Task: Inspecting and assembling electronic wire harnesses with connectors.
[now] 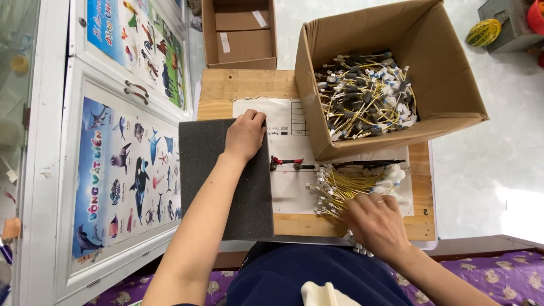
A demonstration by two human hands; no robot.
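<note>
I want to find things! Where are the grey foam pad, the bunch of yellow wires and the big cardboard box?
grey foam pad [221, 192]: head view, bare middle of the pad.
bunch of yellow wires [345, 184]: head view, middle of the bundle.
big cardboard box [447, 73]: head view, inner right wall.

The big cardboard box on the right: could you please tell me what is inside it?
The box holds a tangled heap of yellow cables with white and dark ends; the heap covers its bottom.

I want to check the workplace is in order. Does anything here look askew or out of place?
The big carton of cables stands tilted, one corner overhanging the table edge. The foam pad under the left hand also overhangs the left edge. The right hand rests on a loose cable bundle. Nothing looks spilled or damaged.
</note>
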